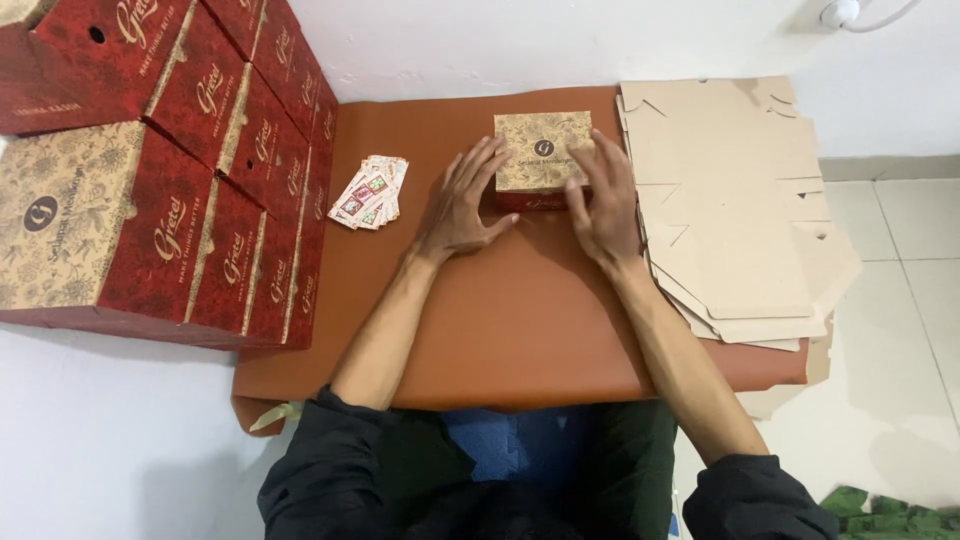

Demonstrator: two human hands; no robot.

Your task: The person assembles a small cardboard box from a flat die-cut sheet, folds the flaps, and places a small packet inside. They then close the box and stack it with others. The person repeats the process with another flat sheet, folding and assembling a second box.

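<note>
Small box (541,150): a closed carton with a tan patterned lid and red sides, sitting at the far middle of the brown mat (520,320), close to the white wall.
Left hand (462,205): fingers spread and laid flat, the fingertips touching the box's left edge and the palm resting on the mat; it holds nothing, and seems placed to keep the box from sliding.
Right hand (603,200): fingers together and curved over the box's right front corner, pressing down rather than pinching, likely to seat the lid or a flap.
Flat cardboard (725,210): a stack of unfolded tan blanks just right of the box, overhanging the mat's edge; the right forearm passes beside it, so there is little room on that side.
Stickers (372,192): a small fanned pile of red-and-white printed slips left of the left hand, apart from it.
Finished boxes (160,170): red and tan cartons stacked in rows at far left, well apart from both hands.
</note>
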